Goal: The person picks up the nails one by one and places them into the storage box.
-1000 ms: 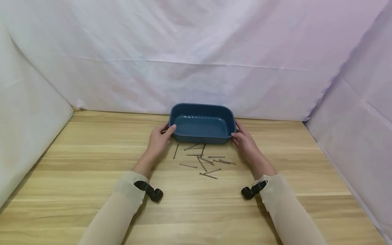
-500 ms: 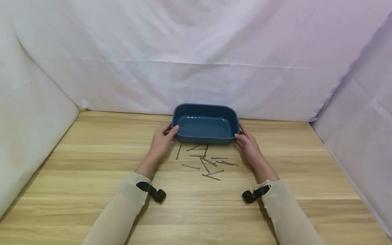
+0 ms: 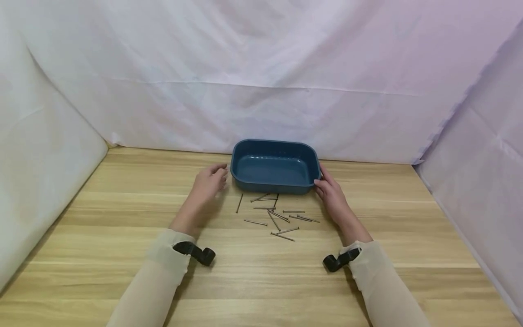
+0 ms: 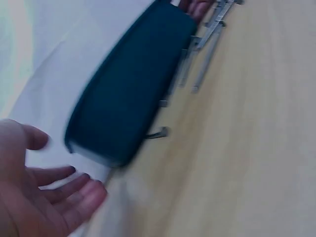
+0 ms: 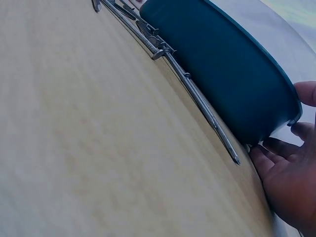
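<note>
A dark blue plastic tray [image 3: 274,166] sits on the wooden table [image 3: 261,281] near the back, close to the white cloth backdrop [image 3: 261,81], with its open side up and nothing visible inside it. The right hand [image 3: 332,193] is at the tray's right end: its thumb lies on the rim and its fingers curl round the end wall, so this grip is closed on the tray, which the right wrist view confirms, with fingertips [image 5: 276,148] against the lower corner. The left hand [image 3: 208,181] is just beside the tray's left end but apart from it; its fingers are relaxed and spread, holding nothing, and the left wrist view shows the palm [image 4: 29,197] open with a gap to the tray's end. In front of the tray, between the two hands, a loose scatter of long metal nails [image 3: 273,215] lies flat on the table, pointing various ways, the nearest ones almost at the tray's front wall. Both forearms wear pale sleeves with a black camera mount [image 3: 196,252] at each wrist.
</note>
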